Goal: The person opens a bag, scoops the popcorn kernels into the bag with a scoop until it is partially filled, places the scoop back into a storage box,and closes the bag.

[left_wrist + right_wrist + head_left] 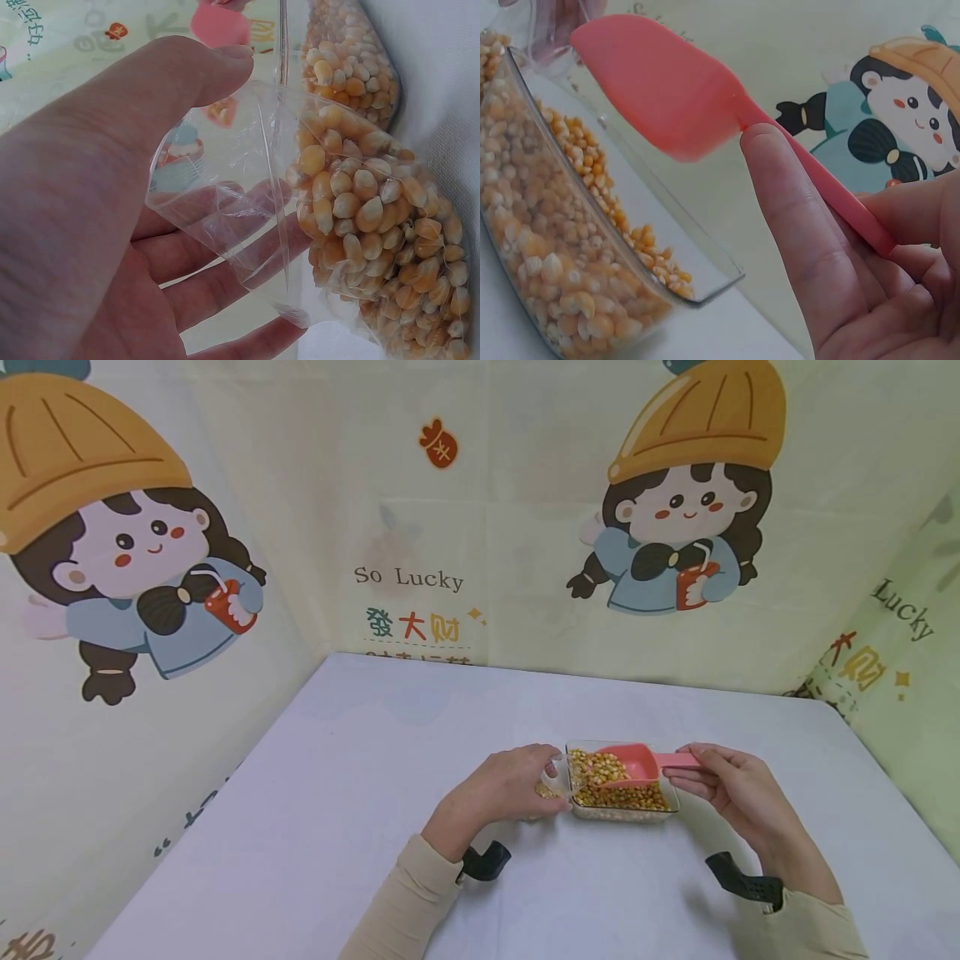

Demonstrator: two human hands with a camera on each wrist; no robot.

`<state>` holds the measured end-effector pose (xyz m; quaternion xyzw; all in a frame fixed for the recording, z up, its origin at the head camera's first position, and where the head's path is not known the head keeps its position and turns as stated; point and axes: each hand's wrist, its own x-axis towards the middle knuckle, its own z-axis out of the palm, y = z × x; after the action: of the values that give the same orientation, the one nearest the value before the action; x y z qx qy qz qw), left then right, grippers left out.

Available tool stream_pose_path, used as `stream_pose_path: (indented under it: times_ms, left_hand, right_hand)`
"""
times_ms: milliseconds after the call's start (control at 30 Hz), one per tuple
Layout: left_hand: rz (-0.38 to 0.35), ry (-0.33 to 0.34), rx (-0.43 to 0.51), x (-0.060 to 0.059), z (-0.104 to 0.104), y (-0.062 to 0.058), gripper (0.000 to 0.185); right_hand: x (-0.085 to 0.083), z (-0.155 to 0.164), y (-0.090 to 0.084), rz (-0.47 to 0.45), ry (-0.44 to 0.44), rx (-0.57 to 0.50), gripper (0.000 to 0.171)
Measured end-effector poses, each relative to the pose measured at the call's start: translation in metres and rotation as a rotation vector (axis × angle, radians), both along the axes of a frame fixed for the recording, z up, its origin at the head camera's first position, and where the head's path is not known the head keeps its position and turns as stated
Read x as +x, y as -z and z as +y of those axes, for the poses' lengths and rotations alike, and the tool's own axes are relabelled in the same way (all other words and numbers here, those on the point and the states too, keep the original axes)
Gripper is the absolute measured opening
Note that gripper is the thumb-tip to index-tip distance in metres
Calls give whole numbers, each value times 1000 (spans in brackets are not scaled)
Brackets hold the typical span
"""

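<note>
A clear plastic tub (670,802) (705,281) full of yellow corn kernels (600,770) (547,277) stands on the white table. My right hand (731,785) (810,247) pinches the handle of a pink scoop (637,762) (667,90), whose bowl hangs over the tub. My left hand (502,789) (97,225) holds the mouth of a small clear plastic bag (550,787) (247,210) just left of the tub. The bag holds corn kernels (375,225) in its lower part.
The white table (337,793) is bounded by cartoon-printed cloth walls (450,527) at the back and both sides. Black wrist mounts (486,862) sit at both forearms.
</note>
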<state>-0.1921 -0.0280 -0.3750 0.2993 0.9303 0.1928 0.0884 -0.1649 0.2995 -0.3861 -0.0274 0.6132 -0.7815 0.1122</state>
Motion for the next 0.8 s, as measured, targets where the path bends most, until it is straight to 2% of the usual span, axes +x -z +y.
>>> stream_pose_path:
  times_ms: [567, 800]
  left_hand:
    - [3, 1, 3, -1, -1, 1, 67]
    - [2, -7, -4, 0, 0, 1, 67]
  right_hand:
    - [2, -21, -12, 25, 10, 83, 22]
    - [2, -28, -12, 25, 2, 99, 34]
